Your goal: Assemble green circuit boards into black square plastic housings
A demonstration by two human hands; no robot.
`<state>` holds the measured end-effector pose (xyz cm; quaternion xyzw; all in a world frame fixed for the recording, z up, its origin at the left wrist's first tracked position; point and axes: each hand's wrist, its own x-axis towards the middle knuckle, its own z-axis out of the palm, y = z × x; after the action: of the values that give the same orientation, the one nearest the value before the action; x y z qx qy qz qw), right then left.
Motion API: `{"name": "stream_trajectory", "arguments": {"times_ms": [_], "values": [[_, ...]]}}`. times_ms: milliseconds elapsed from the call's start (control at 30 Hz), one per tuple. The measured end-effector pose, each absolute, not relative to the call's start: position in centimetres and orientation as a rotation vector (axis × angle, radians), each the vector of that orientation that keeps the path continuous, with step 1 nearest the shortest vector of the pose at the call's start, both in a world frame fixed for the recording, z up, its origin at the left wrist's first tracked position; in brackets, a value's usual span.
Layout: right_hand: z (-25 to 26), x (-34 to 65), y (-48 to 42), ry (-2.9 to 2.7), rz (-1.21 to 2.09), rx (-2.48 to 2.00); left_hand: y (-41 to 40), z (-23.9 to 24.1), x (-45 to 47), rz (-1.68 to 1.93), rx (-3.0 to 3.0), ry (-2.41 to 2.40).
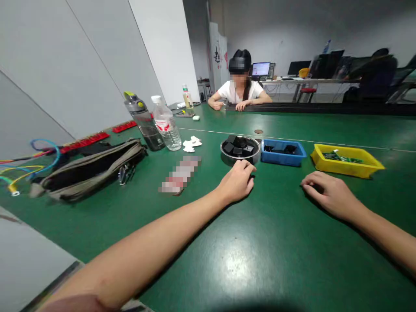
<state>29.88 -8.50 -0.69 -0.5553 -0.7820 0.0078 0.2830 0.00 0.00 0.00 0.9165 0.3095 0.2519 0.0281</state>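
My left hand (237, 182) rests on the green tabletop just in front of a round metal bowl (222, 157). Its fingers are loosely bent and the thumb stands apart, with nothing visible in it. Black box-shaped pieces (238, 151) fill the bowl. To the right, my right hand (328, 195) lies before a yellow tray (349, 168), apart from it. Its fingers are curled and the thumb and forefinger tips come together; whatever may be between them is hidden. Green circuit-board-like pieces (341, 157) lie in the yellow tray. A blue tray (282, 158) between bowl and yellow tray holds black parts (290, 149).
At left are a water bottle (167, 125), a dark drinking bottle (147, 125), an unzipped pouch (94, 173), crumpled tissue (191, 144), a blurred-out flat packet (182, 174) and coloured cables (42, 162). Across the table sits a person (240, 89) wearing a headset, beside long black strips (318, 108).
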Motion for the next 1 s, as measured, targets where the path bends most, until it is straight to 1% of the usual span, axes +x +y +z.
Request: {"name": "stream_trajectory", "arguments": {"times_ms": [300,1000], "values": [[-0.7,29.9,-8.6,-2.068,0.028,-1.490,1.2,0.2,-1.1,0.771,2.817,1.041],[-0.8,30.0,-8.6,-2.074,0.009,-1.478,1.5,-0.1,-1.2,0.810,2.785,0.999]]}}
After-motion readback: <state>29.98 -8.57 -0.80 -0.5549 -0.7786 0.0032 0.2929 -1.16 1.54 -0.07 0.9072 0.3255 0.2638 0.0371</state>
